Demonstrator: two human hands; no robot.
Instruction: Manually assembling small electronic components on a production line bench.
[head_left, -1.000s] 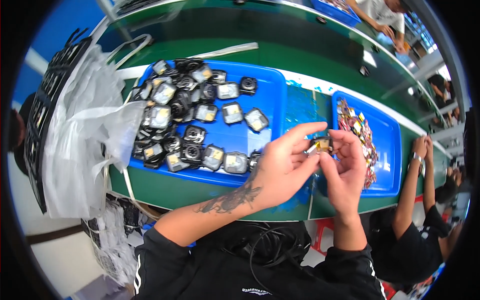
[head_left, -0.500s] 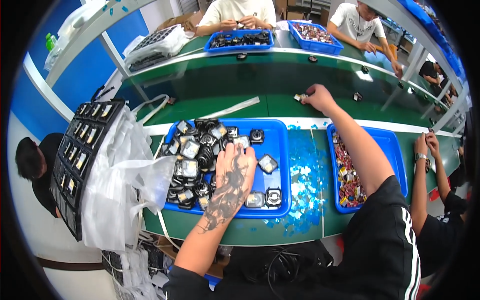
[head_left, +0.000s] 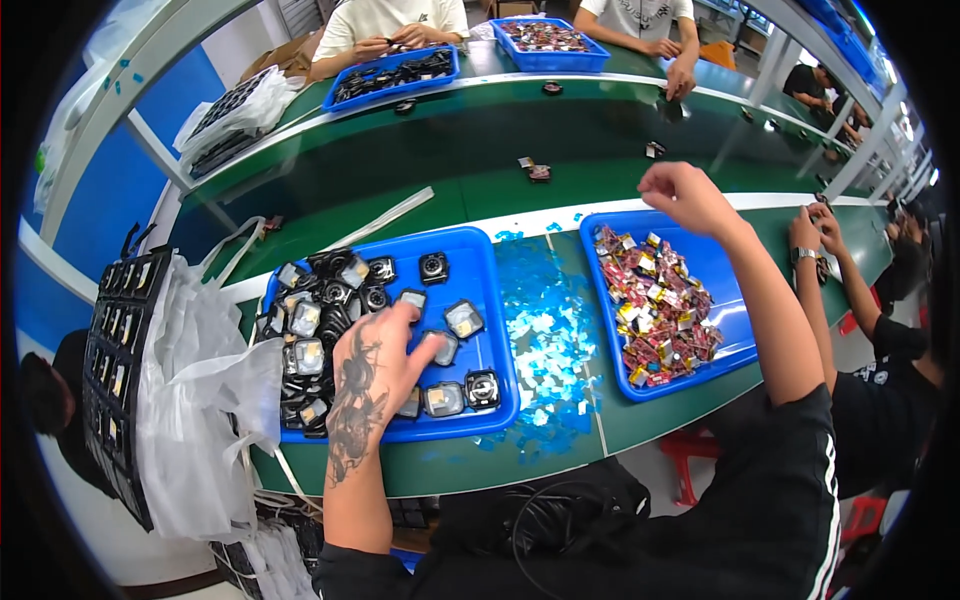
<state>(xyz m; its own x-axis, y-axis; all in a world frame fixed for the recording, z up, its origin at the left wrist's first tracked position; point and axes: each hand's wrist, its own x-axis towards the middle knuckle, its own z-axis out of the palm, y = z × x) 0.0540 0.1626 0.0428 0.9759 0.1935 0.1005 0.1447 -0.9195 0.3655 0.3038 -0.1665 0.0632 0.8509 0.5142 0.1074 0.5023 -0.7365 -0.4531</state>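
Observation:
My left hand [head_left: 375,355], with a tattooed forearm, reaches over the left blue tray [head_left: 507,340]. Thumb and forefinger are spread beside a square watch-like case [head_left: 438,347]; whether they touch it I cannot tell. Black cases [head_left: 335,293] pile up at the tray's left, and several lie singly at its right. My right hand [head_left: 690,197] hovers by the far edge of the right blue tray [head_left: 735,310], fingers loosely bent, nothing visible in them. That tray holds a heap of small red and yellow electronic parts [head_left: 655,310]. One such part [head_left: 540,172] lies on the green belt beyond.
Blue film scraps [head_left: 550,350] litter the bench between the trays. Black slotted trays with white plastic sheeting [head_left: 190,400] stand at left. A co-worker's hands [head_left: 808,235] are at right; two people sit across the belt behind more blue trays [head_left: 555,60]. White strips lie on the belt.
My right hand has let go of the small part on the belt and drawn back toward the right tray. My left hand's fingers have spread apart. The view has swung right.

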